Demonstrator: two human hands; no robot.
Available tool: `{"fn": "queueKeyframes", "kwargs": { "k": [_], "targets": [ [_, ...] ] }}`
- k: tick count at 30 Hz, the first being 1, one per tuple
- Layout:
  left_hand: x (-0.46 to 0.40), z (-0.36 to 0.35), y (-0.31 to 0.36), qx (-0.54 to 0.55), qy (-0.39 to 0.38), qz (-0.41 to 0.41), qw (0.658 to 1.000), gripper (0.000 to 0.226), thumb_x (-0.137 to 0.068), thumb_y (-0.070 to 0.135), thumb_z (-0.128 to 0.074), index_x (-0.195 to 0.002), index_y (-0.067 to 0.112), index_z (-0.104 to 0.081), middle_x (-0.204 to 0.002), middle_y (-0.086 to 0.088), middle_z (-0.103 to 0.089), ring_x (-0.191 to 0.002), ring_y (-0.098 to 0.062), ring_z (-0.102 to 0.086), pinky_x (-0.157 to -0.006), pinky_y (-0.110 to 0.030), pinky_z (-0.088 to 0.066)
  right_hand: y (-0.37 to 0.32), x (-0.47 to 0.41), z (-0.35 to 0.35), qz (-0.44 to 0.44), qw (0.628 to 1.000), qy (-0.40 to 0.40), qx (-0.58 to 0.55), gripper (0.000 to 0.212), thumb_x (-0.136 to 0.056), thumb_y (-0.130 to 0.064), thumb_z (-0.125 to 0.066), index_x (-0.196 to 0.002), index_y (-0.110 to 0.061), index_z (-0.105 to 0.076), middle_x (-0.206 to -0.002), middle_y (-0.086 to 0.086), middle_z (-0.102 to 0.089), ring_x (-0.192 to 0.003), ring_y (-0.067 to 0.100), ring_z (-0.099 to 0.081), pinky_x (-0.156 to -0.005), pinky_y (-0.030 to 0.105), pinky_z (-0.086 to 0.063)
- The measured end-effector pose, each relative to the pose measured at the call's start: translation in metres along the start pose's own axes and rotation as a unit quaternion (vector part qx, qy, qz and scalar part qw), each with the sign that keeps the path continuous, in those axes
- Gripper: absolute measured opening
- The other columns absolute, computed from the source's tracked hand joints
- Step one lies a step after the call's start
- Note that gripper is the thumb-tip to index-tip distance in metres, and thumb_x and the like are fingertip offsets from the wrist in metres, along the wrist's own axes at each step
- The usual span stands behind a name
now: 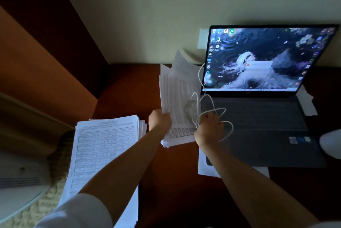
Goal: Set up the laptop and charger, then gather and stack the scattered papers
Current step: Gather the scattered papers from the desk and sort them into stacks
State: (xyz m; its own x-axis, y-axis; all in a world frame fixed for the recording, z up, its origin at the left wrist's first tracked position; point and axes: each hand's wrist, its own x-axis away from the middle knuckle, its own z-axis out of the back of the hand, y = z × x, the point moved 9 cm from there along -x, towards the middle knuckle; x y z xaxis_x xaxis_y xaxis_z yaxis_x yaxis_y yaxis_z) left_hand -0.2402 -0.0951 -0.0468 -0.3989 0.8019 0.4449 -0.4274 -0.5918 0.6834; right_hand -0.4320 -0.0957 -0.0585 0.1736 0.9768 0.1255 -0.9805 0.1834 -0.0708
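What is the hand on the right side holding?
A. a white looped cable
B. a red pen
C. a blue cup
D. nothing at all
A: the right hand is curled round the white looped charger cable, whose loops spill over the open grey laptop.

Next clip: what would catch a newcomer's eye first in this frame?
The lit laptop glows on the right of the dark desk. At centre, the left hand grips a sheaf of papers while the right hand holds loops of white cable. A neater paper stack lies lower left.
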Motion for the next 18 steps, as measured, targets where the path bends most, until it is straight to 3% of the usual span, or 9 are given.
{"fn": "queueKeyframes", "kwargs": {
  "k": [3,6,9,13,18],
  "targets": [
    [0.002,0.006,0.006,-0.034,0.011,-0.034,0.999,0.022,-0.097,0.015,-0.050,-0.105,0.000,-0.064,-0.091,-0.010,-0.065,-0.071,-0.018,-0.056,-0.049,-0.021,-0.039,-0.002,-0.005,-0.004,0.031,0.999,-0.042,0.007,0.042,-0.085,-0.014,-0.059,-0.126,-0.010,-0.050,-0.126,0.009,-0.049,-0.120,0.028,-0.046,-0.093,0.040,-0.039],
    [-0.003,0.038,0.004,-0.050,0.063,-0.052,0.995,0.026,-0.095,0.014,-0.051,-0.110,-0.003,-0.064,-0.106,-0.020,-0.067,-0.094,-0.033,-0.062,-0.069,-0.028,-0.043,-0.004,-0.004,-0.004,0.043,0.998,-0.043,0.005,0.036,-0.086,-0.010,-0.055,-0.122,-0.014,-0.053,-0.125,0.007,-0.050,-0.119,0.027,-0.046,-0.090,0.041,-0.041],
    [-0.011,0.086,-0.006,-0.056,0.134,-0.040,0.989,0.029,-0.095,0.014,-0.049,-0.113,-0.005,-0.062,-0.111,-0.024,-0.064,-0.104,-0.038,-0.060,-0.077,-0.035,-0.044,-0.006,-0.002,-0.003,0.044,0.998,-0.035,0.007,0.033,-0.085,-0.011,-0.056,-0.117,-0.016,-0.056,-0.123,0.006,-0.051,-0.118,0.027,-0.046,-0.089,0.041,-0.041],
    [-0.009,0.136,-0.043,-0.010,0.225,0.027,0.974,0.030,-0.094,0.011,-0.044,-0.110,-0.009,-0.060,-0.109,-0.028,-0.063,-0.101,-0.042,-0.060,-0.080,-0.040,-0.045,-0.009,-0.001,0.001,0.033,0.999,-0.026,0.017,0.031,-0.088,-0.013,-0.056,-0.118,-0.018,-0.057,-0.123,0.006,-0.053,-0.119,0.025,-0.047,-0.094,0.039,-0.040],
    [0.004,0.124,-0.086,0.064,0.205,0.084,0.973,0.027,-0.089,0.011,-0.048,-0.102,-0.008,-0.062,-0.100,-0.027,-0.066,-0.093,-0.041,-0.062,-0.077,-0.042,-0.050,-0.028,0.013,0.010,0.041,0.999,-0.005,-0.005,0.028,-0.087,-0.015,-0.061,-0.115,-0.017,-0.060,-0.118,0.004,-0.057,-0.112,0.020,-0.052,-0.092,0.034,-0.044]
  ]
}}
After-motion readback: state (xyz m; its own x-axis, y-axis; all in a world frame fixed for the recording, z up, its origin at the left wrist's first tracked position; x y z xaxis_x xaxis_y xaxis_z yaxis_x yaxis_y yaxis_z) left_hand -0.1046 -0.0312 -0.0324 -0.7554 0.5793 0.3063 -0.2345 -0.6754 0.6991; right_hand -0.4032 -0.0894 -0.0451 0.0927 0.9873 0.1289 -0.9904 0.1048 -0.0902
